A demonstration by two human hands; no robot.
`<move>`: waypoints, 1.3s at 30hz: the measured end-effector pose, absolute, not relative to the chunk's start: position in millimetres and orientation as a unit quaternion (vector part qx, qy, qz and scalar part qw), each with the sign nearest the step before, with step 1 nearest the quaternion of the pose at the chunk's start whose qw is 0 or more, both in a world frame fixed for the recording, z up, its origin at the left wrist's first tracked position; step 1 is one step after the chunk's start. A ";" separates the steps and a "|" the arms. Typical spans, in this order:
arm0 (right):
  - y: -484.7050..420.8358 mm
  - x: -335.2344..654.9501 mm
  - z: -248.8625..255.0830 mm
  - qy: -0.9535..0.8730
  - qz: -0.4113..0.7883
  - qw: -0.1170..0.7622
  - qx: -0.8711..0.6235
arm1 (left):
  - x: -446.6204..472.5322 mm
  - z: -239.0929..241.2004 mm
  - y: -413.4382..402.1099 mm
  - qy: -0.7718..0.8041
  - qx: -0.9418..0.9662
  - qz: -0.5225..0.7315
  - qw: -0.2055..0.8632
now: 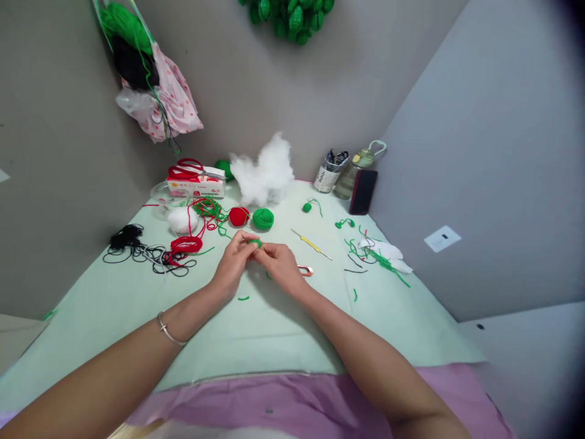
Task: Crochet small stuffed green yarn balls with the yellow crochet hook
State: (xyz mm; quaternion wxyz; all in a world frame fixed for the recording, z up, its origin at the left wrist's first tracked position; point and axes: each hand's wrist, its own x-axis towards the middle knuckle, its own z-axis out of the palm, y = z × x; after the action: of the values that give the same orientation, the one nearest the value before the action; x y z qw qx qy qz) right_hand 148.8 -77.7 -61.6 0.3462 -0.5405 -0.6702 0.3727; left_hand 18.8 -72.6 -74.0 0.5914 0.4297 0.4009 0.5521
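Note:
My left hand (233,262) and my right hand (278,265) meet over the middle of the table. Pinched between their fingertips is a small green yarn piece (255,242), mostly covered by the fingers. Just behind the hands sit a green yarn ball (262,219) and a red yarn ball (239,216). To the right lies a yellow-handled crochet hook (311,244). Small orange-handled snips (306,270) show partly from behind my right hand. A short green yarn scrap (244,298) rests on the cloth in front of my left hand.
White stuffing (262,171) is heaped at the back. Red scissors (187,167) lie on a box (196,184). Tangled black yarn (125,238) spreads at left, yarn scraps (384,259) at right. A pen cup (325,175), bottle (350,180) and phone (363,192) stand back right.

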 end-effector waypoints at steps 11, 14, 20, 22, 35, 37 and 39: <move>-85.9 144.1 -57.8 -0.707 0.316 0.301 -0.557 | 13.4 -76.1 -67.2 0.384 0.421 0.540 0.620; -98.4 136.2 -58.0 -0.731 0.262 0.262 -0.572 | 13.7 -83.0 -64.9 0.395 0.422 0.539 0.612; -92.2 141.6 -53.9 -0.762 0.218 0.235 -0.563 | 6.1 -78.7 -62.0 0.398 0.431 0.564 0.581; -81.3 155.6 -49.3 -0.765 0.204 0.242 -0.560 | 1.6 -74.6 -60.8 0.394 0.432 0.575 0.572; -44.1 233.8 -56.6 -0.685 0.148 0.185 -0.689 | -4.1 -71.1 -64.1 0.386 0.493 0.567 0.535; -46.4 228.7 -50.9 -0.694 0.191 0.200 -0.665 | -4.9 -70.6 -63.8 0.391 0.499 0.565 0.529; -51.9 222.3 -41.2 -0.706 0.251 0.222 -0.624 | -5.5 -70.4 -63.5 0.396 0.502 0.563 0.524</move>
State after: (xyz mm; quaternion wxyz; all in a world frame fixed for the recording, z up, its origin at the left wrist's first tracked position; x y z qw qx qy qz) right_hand 222.3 -51.9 -41.2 0.2217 -0.6239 -0.7062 0.2507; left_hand -5.5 -63.5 -70.4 0.5240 0.5017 0.3961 0.5628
